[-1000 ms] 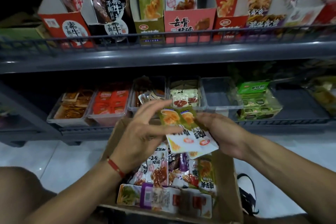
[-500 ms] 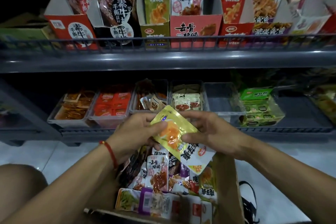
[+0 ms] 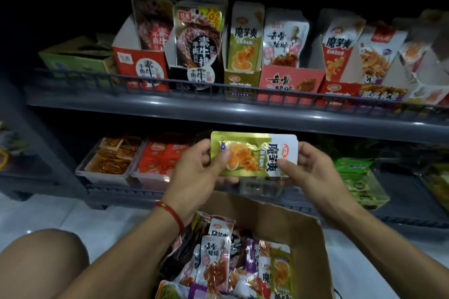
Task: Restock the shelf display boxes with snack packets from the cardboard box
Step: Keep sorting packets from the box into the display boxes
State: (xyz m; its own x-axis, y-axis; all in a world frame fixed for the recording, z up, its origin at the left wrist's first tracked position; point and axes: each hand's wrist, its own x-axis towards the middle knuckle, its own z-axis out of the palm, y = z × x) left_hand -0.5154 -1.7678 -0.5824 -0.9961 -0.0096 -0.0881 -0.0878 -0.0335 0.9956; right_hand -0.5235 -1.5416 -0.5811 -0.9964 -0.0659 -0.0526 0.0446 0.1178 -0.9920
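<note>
**A:** You have the green-and-gold snack packet [image 3: 254,154] held sideways at the middle of the frame, just above the cardboard box [image 3: 274,211]. Your left hand [image 3: 194,177] pinches its left end, thumb on the front, and your right hand [image 3: 308,170] pinches the right end the same way. Where does it go?

**B:** My guess is the matching green display box [image 3: 241,80] on the upper shelf [image 3: 218,107], centre of the frame, where an upright packet with the same print already stands.

**A:** Then how should you handle it?

**B:** Turn it upright first, printed face towards you, so it matches the one standing there. Let one hand take the top edge and let the other go once the packet is steady. Lift it over the shelf's wire rail and slide it in behind or in front of the standing packet, not on top.

**A:** Anything to watch?

**B:** The neighbouring boxes sit tight against it, the black one left and the pink one right, so go straight down and keep your fingers clear of the tall packets. I cannot tell how much room is left inside; feel for it before you push.
</note>
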